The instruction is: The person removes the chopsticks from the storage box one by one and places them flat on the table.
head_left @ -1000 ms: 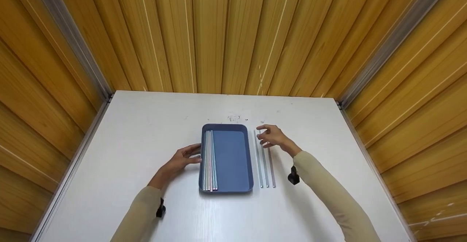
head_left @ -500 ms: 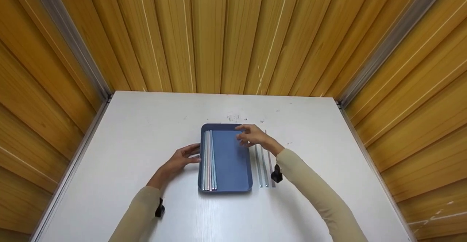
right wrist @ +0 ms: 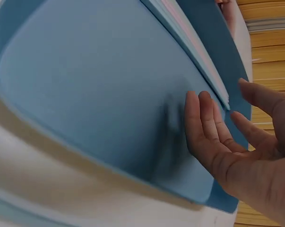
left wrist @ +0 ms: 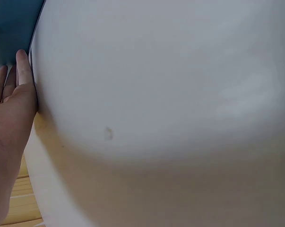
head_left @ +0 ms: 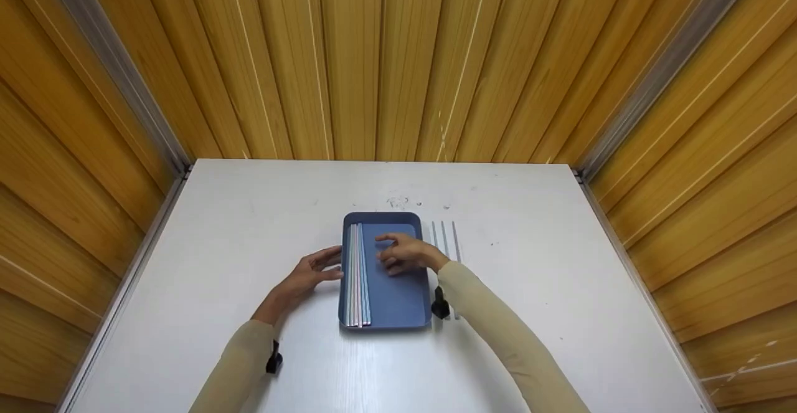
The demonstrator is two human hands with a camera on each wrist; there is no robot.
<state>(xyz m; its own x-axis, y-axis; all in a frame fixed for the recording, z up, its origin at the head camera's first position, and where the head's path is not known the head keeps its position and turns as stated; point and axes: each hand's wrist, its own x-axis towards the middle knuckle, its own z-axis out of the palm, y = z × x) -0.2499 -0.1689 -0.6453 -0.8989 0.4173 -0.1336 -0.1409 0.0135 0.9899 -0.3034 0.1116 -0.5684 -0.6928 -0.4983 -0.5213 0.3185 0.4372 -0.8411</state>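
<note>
A blue rectangular tray (head_left: 398, 301) lies on the white table, its long sides running away from me. Along its left wall lie several thin straight sticks (head_left: 357, 276), pale blue, white and pink. My left hand (head_left: 304, 276) is at the tray's outer left side, fingers extended and touching the wall. Over the tray floor hovers my right hand (head_left: 403, 254), with nothing in its loosely bent fingers; the right wrist view shows the hand (right wrist: 227, 142) spread near the sticks (right wrist: 194, 47). To the right of the tray are three more thin sticks (head_left: 444, 232), partly hidden by my right forearm.
The white table (head_left: 280, 195) has small dark marks (head_left: 398, 202) behind the tray. Wood-patterned panels (head_left: 355, 58) stand at the back and both sides, with metal posts (head_left: 124, 70) at the corners. Black straps hang from both wrists.
My right hand has moved left from above the loose sticks to over the tray, and a little nearer to me. The left hand stays at the tray's side.
</note>
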